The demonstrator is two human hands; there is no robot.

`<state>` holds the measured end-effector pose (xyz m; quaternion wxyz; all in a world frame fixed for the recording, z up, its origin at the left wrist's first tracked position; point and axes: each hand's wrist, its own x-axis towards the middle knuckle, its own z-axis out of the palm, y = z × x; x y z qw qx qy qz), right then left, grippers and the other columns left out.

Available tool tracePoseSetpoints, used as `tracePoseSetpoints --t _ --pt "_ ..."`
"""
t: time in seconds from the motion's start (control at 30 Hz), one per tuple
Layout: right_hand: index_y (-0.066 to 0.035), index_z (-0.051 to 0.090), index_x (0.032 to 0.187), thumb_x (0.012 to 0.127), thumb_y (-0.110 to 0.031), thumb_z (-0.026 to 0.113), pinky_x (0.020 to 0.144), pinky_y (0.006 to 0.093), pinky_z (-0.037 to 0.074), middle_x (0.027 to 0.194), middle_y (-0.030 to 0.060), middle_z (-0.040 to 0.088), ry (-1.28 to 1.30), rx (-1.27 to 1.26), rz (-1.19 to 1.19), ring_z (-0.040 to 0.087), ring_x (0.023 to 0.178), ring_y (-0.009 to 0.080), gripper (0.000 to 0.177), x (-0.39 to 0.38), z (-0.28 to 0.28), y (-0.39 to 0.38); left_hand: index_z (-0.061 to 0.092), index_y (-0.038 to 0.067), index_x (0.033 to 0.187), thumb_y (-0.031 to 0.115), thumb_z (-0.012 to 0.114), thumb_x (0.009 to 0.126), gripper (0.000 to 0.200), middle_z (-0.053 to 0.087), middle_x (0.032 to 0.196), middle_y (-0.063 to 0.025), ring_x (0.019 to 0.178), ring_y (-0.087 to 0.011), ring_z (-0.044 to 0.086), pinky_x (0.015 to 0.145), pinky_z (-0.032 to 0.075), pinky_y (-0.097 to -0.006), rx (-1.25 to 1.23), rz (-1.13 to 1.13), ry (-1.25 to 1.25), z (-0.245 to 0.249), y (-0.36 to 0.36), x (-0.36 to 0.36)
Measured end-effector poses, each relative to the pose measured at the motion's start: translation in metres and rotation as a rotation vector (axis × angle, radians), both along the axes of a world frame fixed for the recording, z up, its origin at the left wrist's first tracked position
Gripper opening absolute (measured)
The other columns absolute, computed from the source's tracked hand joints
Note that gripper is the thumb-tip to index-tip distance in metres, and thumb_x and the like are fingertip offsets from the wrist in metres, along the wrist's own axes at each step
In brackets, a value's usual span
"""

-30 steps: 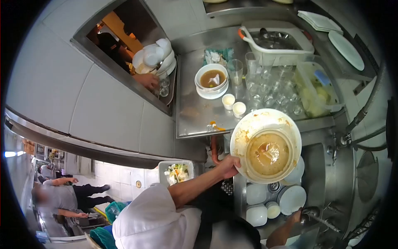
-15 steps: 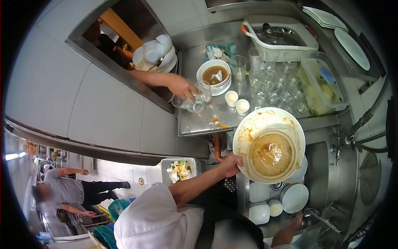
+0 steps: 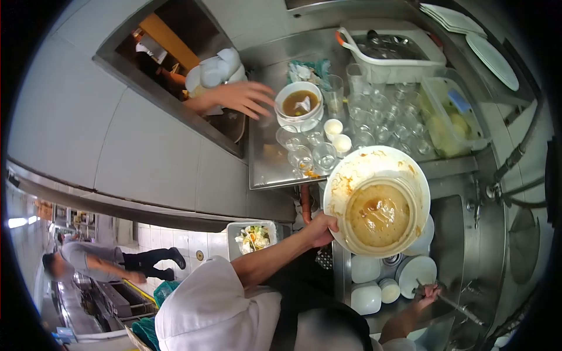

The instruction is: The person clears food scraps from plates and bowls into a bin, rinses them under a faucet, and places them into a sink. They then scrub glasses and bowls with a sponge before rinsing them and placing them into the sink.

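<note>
A co-worker's hand (image 3: 243, 96), fingers spread, reaches through the hatch beside the counter's glasses (image 3: 304, 153). My left hand (image 3: 322, 229) pinches the plate (image 3: 345, 175) by its rim, holding it and the sauce-filled bowl (image 3: 379, 215) on it above the sink (image 3: 451, 234). My right hand (image 3: 426, 291) is closed round the sprayer (image 3: 453, 304) at the sink's near edge. The risk, as I judge it: a one-edge grip on a greasy rim could let the bowl slide onto the dishes (image 3: 417, 272) below and break them.

Left hand (image 3: 321, 229) holds soiled plate (image 3: 345, 187) above sink (image 3: 451, 234); right hand (image 3: 426, 291) grips sprayer (image 3: 458, 308).
</note>
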<state>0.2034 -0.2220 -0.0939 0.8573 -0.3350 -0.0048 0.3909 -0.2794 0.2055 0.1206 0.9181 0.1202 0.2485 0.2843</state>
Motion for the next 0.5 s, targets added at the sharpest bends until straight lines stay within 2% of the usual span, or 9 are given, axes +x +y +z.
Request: tracePoseSetpoints --t 0.03,0.1,0.13,0.17,0.2,0.23,0.3,0.33,0.5 --pt "-0.004 0.063 0.099 0.094 -0.023 0.057 0.068 0.0311 0.046 0.08 0.0036 0.058 -0.586 -0.333 -0.194 0.054 0.07 0.0142 0.02 -0.004 -0.033 0.0 0.048 0.001 0.133 -0.003 0.053 0.061 0.072 0.061 0.123 -0.015 0.113 -0.0338 0.06 0.099 0.048 -0.0465 0.005 -0.015 -0.006 -0.012 -0.002 -0.002" --pt "-0.003 0.07 0.093 0.088 -0.014 0.055 0.08 0.0385 0.053 0.103 0.0101 0.067 -0.808 -0.625 -0.583 0.065 0.093 0.0233 0.019 -0.043 -0.006 0.044 0.054 -0.005 0.123 0.004 0.057 0.063 0.061 0.062 0.119 -0.0189 0.11 -0.0343 0.061 0.099 0.048 -0.047 -0.072 -0.054 0.046 -0.039 0.004 -0.014" --pt "-0.006 0.073 0.094 0.086 -0.016 0.055 0.083 0.0391 0.053 0.105 0.0114 0.068 -0.575 -0.698 -0.379 0.065 0.096 0.0254 0.021 -0.042 0.002 0.042 0.055 -0.008 0.12 0.008 0.057 0.065 0.057 0.062 0.118 -0.0207 0.109 -0.0351 0.062 0.099 0.048 -0.0479 -0.079 -0.044 0.048 -0.024 0.011 -0.014" --pt "-0.006 0.074 0.096 0.084 -0.016 0.056 0.089 0.038 0.051 0.105 0.0127 0.069 -1.408 -1.26 -0.431 0.064 0.099 0.0269 0.024 -0.057 0.021 0.064 0.054 -0.008 0.121 0.008 0.057 0.065 0.059 0.062 0.118 -0.0219 0.111 -0.0367 0.06 0.1 0.048 -0.0495 -0.094 -0.093 0.115 -0.024 0.02 -0.017" --pt "-0.005 0.074 0.093 0.081 -0.015 0.056 0.091 0.0379 0.049 0.108 0.0146 0.069 -1.745 -1.236 -0.529 0.063 0.103 0.0295 0.024 -0.045 0.005 0.061 0.051 -0.009 0.125 0.007 0.056 0.064 0.063 0.06 0.12 -0.0226 0.113 -0.0382 0.059 0.102 0.046 -0.052 -0.157 -0.082 0.019 -0.022 0.026 -0.017" --pt "-0.004 0.071 0.098 0.087 -0.022 0.056 0.079 0.0336 0.048 0.095 0.0098 0.064 -1.336 -0.948 -0.327 0.059 0.088 0.0232 0.026 -0.047 0.012 0.072 0.046 -0.006 0.132 0.006 0.055 0.063 0.07 0.057 0.128 -0.0202 0.118 -0.0365 0.056 0.107 0.042 -0.0524 -0.087 -0.086 0.072 -0.005 0.034 -0.01" --pt "-0.004 0.064 0.109 0.097 -0.036 0.055 0.055 0.0249 0.046 0.07 0.0001 0.053 -0.154 -0.09 -0.419 0.051 0.059 0.0106 0.036 -0.052 0.028 0.091 0.045 -0.007 0.133 0.005 0.052 0.062 0.073 0.053 0.133 -0.0224 0.125 -0.0375 0.052 0.11 0.039 -0.0538 -0.066 -0.089 0.078 -0.008 0.044 -0.01" --pt "-0.005 0.06 0.083 0.097 -0.043 0.057 0.043 0.0234 0.032 0.055 -0.0067 0.03 0.151 0.143 -0.437 0.03 0.043 0.0066 0.04 -0.059 0.07 0.123 0.046 -0.008 0.132 0.005 0.051 0.062 0.072 0.052 0.135 -0.0239 0.127 -0.0379 0.05 0.11 0.039 -0.0538 -0.054 -0.067 0.044 -0.012 0.049 -0.007" --pt "-0.008 0.057 0.077 0.096 -0.042 0.058 0.045 0.025 0.036 0.051 -0.005 0.031 0.058 -0.314 -0.141 0.032 0.042 0.0086 0.039 -0.057 0.085 0.121 0.046 -0.006 0.133 0.003 0.05 0.062 0.072 0.052 0.136 -0.0217 0.129 -0.0377 0.048 0.112 0.037 -0.0533 -0.028 -0.082 0.095 -0.014 0.058 -0.006"
